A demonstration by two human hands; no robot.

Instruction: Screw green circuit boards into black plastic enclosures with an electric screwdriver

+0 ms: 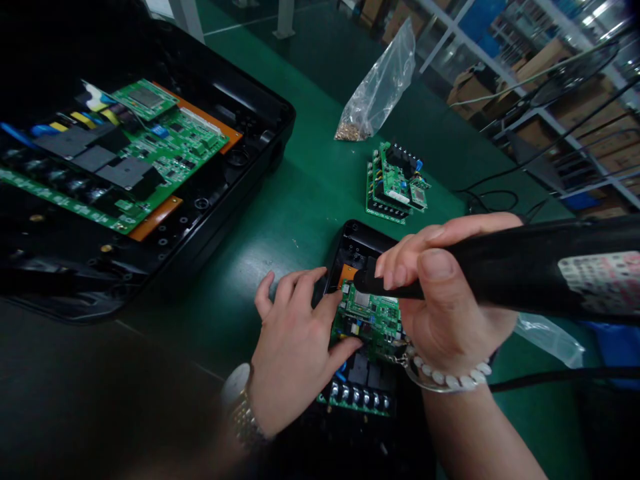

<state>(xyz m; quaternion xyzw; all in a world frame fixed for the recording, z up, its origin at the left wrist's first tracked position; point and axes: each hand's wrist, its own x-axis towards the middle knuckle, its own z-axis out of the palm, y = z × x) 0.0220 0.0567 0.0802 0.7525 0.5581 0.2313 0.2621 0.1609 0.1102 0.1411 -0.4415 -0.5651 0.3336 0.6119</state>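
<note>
My right hand [445,300] is closed around a black electric screwdriver [505,270], its tip pointing left over a small green circuit board [373,320]. That board sits in a black housing [357,243] on the green mat. My left hand [295,340] rests on the left side of the housing, with thumb and fingers pinching the edge of the board. A watch is on my left wrist and a bead bracelet on my right.
A large open black case [240,167] with green boards inside lies at the left. A stack of small circuit boards [395,187] sits behind the housing. A clear bag of screws [377,90] stands farther back. Shelves with cartons fill the right background.
</note>
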